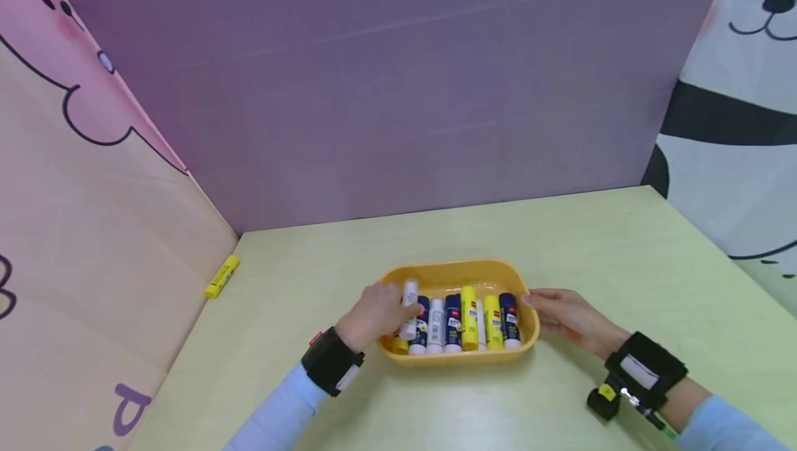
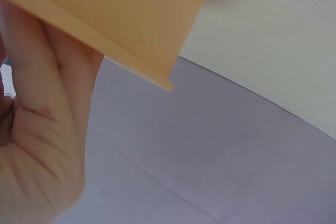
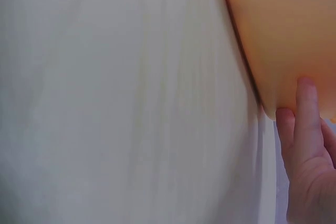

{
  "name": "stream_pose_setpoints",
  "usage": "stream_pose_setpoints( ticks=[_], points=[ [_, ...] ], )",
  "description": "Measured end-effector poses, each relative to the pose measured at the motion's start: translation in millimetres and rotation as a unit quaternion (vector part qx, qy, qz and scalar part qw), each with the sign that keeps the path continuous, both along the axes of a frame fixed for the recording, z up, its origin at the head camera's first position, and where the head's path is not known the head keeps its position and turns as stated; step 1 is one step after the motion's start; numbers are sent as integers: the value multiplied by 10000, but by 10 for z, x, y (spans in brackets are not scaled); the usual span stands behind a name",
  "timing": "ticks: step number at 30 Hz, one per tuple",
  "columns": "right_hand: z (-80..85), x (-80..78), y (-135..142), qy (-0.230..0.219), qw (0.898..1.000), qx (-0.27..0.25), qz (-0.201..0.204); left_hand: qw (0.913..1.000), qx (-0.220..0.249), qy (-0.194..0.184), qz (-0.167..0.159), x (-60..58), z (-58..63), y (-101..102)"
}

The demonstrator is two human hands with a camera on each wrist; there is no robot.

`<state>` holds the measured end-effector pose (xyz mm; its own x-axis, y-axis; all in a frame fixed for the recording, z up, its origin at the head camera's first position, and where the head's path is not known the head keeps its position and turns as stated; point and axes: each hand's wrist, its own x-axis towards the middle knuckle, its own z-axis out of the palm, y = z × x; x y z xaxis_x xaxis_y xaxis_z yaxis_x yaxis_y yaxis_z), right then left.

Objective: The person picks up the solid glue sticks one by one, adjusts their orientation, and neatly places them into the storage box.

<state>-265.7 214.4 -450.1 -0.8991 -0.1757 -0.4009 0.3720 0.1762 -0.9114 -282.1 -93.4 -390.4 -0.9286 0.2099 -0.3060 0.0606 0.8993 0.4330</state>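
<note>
A yellow-orange plastic tray (image 1: 457, 360) on the table holds a row of glue sticks, white, navy blue and yellow. My left hand (image 1: 376, 314) is at the tray's left end and pinches a white glue stick (image 1: 409, 299) between thumb and fingers, above the others. In the left wrist view the tray wall (image 2: 121, 9) covers the fingertips and the glue stick is hidden. At the right end, my right hand (image 1: 573, 316) touches the tray's outer side. Its fingers (image 3: 306, 108) lie fairly straight against the wall in the right wrist view.
A lone yellow glue stick (image 1: 222, 277) lies at the table's far left edge, by the printed side panel (image 1: 124, 229). A purple panel (image 1: 398, 91) stands along the back edge of the pale table (image 1: 324, 250). Another printed panel (image 1: 735, 181) stands at right.
</note>
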Motion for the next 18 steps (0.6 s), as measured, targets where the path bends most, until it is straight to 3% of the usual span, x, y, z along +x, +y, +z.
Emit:
stream_pose_setpoints(
  ticks=[4,12,18],
  points=[
    [1,-11,-7,-80,9999,57,-67,10000,-36,-34,42,-9,7,-24],
    [8,-7,16,-66,10000,11,33,9997,-54,118,-202,-24,40,-66],
    [11,0,16,-77,10000,-44,34,9978,68,545,-366,-22,65,-117]
  ],
)
